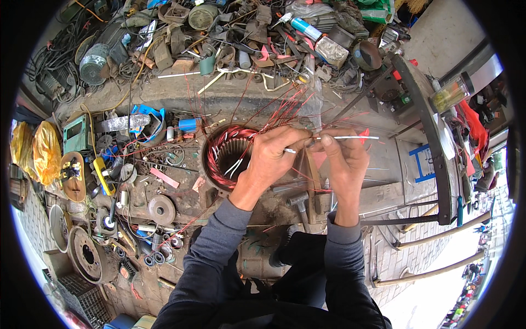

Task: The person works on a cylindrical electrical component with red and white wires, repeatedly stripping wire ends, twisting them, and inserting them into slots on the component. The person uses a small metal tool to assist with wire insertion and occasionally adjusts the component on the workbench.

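Note:
My left hand [269, 154] and my right hand [347, 158] meet at the fingertips above the right rim of a motor stator. The right fingers pinch a thin white insulating sleeve [361, 137] that points rightward. From under the left fingers a short white sleeve end [289, 151] sticks out; what else they grip is partly hidden. Below and left of the hands, the stator [204, 168] lies with its bore facing up, ringed by a red enamelled-wire winding [213, 150]. White sleeves [235, 167] show inside the bore. Loose red wire leads [283, 107] fan out behind the hands.
A hammer [300, 203] and a wooden strip [313, 181] lie right of the stator. To the left are a grey disc [161, 209], a yellow clamp meter [103, 177] and a pink paper strip [164, 177]. Piled scrap and a spray can [306, 28] fill the back. A metal frame [441, 164] stands right.

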Action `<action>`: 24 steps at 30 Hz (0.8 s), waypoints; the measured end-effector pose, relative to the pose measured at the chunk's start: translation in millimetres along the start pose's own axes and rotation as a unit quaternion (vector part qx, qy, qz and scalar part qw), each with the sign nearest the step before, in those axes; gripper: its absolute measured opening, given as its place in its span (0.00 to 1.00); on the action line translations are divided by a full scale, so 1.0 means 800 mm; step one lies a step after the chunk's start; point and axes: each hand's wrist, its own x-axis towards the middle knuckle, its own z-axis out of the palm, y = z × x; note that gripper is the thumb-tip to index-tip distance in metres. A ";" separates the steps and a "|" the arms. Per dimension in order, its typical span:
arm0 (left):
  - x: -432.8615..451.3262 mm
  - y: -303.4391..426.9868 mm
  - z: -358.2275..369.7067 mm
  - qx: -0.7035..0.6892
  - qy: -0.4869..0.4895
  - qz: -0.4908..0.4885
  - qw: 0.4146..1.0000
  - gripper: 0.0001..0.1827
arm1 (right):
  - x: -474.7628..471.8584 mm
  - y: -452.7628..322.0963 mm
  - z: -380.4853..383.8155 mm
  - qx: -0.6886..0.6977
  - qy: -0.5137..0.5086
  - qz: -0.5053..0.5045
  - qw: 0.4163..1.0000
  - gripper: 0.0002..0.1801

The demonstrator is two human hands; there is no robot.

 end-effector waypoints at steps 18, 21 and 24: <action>-0.001 -0.002 0.001 -0.003 0.006 0.006 1.000 0.10 | -0.003 0.005 0.009 0.013 0.020 -0.038 0.999 0.04; 0.000 -0.001 0.001 -0.003 0.005 0.001 1.000 0.09 | -0.002 0.009 0.009 0.020 0.033 -0.031 0.999 0.04; -0.001 0.002 0.001 0.011 0.007 -0.003 1.000 0.08 | -0.004 0.013 0.009 0.021 0.036 -0.026 0.999 0.05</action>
